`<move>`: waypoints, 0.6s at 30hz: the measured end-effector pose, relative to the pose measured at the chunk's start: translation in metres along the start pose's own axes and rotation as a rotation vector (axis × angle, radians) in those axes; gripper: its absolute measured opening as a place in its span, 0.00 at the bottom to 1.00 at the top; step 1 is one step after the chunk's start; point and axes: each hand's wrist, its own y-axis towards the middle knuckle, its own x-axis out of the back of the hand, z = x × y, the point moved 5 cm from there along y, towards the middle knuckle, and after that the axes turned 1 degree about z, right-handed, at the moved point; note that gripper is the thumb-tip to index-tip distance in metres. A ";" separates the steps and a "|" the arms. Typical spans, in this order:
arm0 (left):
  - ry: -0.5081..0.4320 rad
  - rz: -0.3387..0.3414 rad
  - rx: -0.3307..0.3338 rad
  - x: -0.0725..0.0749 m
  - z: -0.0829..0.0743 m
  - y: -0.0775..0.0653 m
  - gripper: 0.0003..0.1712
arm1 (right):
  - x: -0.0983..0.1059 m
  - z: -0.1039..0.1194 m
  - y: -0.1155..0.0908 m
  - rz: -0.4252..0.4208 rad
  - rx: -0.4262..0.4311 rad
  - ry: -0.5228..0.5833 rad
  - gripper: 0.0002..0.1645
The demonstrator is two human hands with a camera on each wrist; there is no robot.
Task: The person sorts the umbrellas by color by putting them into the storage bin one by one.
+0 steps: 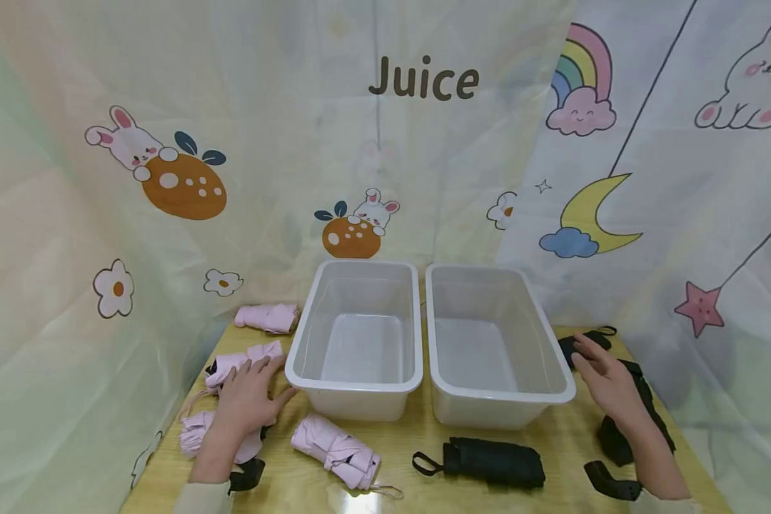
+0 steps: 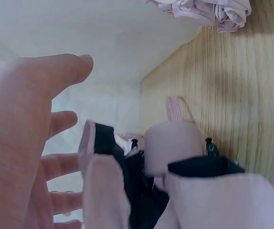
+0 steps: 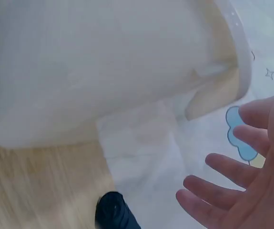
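My left hand [image 1: 247, 400] is over the pink folded umbrellas at the left, fingers spread and gripping nothing. One pink umbrella [image 1: 266, 350] lies by its fingertips; another pink umbrella [image 1: 195, 430] is partly hidden under the wrist. In the left wrist view, a pink umbrella's handle end [image 2: 172, 145] with a strap shows beside the fingers. My right hand [image 1: 607, 382], fingers extended and holding nothing, is near a black folded umbrella [image 1: 597, 341] at the right. The right wrist view shows the dark end of a black umbrella [image 3: 113, 210] apart from the fingers.
Two white plastic bins [image 1: 353, 387] [image 1: 497, 394] stand side by side on the wooden table [image 1: 424, 492], with nothing inside. In front lie a pink umbrella [image 1: 337, 451] and a black umbrella [image 1: 495, 462]. Another pink umbrella [image 1: 266, 317] lies back left. A printed curtain [image 1: 283, 143] surrounds the table.
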 end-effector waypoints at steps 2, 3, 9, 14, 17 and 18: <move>-0.014 -0.023 -0.012 0.004 0.001 -0.001 0.45 | -0.001 0.004 0.005 0.010 0.012 0.032 0.36; -0.021 -0.029 -0.019 0.006 0.002 -0.002 0.45 | -0.002 0.005 0.007 0.018 0.019 0.049 0.35; -0.064 0.000 -0.041 0.015 0.012 -0.015 0.42 | -0.012 0.010 0.014 0.069 0.011 0.108 0.35; -0.091 0.059 -0.005 0.022 0.024 -0.032 0.37 | -0.018 0.011 0.017 0.076 -0.009 0.126 0.34; -0.094 0.076 0.004 0.024 0.032 -0.041 0.35 | -0.020 0.011 0.017 0.076 -0.030 0.129 0.34; -0.091 0.076 0.004 0.024 0.034 -0.043 0.35 | -0.020 0.011 0.016 0.076 -0.037 0.130 0.34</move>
